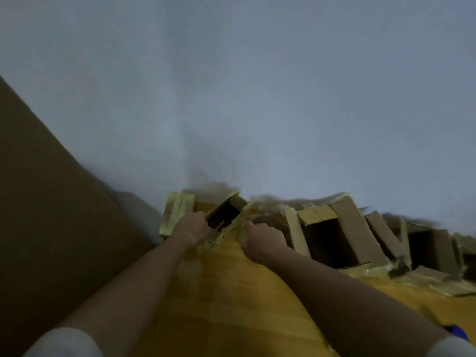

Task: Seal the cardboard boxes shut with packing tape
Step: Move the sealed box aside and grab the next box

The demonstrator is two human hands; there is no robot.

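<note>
Both hands, left (192,228) and right (262,239), gripping a small open box's (222,215) taped flaps

A row of open brown cardboard boxes (332,238) lies along the wall, flaps splayed, yellowish packing tape (177,215) crinkled on their edges; details blurred.

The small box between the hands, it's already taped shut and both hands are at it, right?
Not quite. The head view shows the small box with its flap up and dark inside showing; left hand and right hand are both at it.
</note>
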